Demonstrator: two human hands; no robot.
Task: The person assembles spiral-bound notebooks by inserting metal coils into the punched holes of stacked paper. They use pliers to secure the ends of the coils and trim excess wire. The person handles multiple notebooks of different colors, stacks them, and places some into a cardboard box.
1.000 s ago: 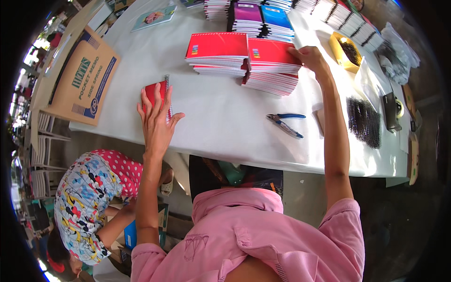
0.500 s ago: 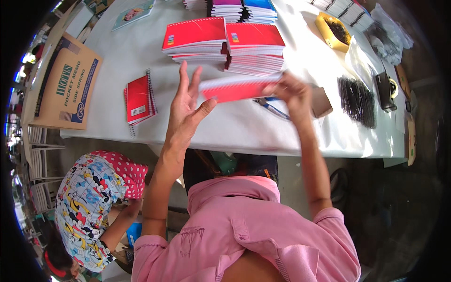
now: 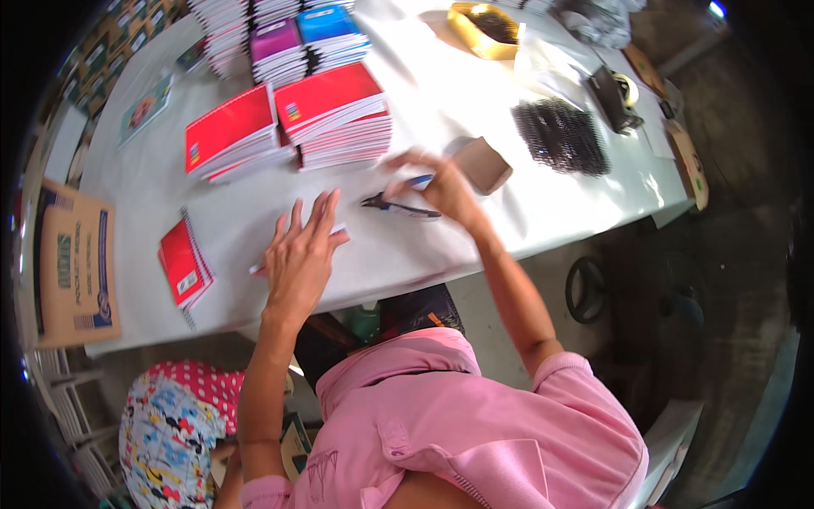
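My left hand (image 3: 298, 261) lies with its fingers stretched out over a red notebook (image 3: 339, 230) on the table. Only slim edges of that notebook show, since the hand hides most of it. My right hand (image 3: 452, 193) is slightly blurred, with thumb and forefinger apart above a pair of cutting pliers (image 3: 397, 206) with blue on the handles. The pliers rest on the cloth, their jaws pointing left. Just right of that hand is a small brown cardboard piece (image 3: 485, 165). Another red notebook (image 3: 186, 265) lies left of my left hand, its wire spiral sticking out at one end.
Stacks of red notebooks (image 3: 332, 102) stand ahead, with purple (image 3: 275, 40) and blue (image 3: 329, 25) ones behind. Black wire spirals (image 3: 560, 136), a tape dispenser (image 3: 614, 99) and a yellow container (image 3: 475, 36) are at right. A carton (image 3: 78, 263) stands left; a person (image 3: 174, 433) is beside me.
My right hand has let go of the red notebook and moved over the pliers. The notebook is now down on the table under my left hand. The whole view has turned toward the right.
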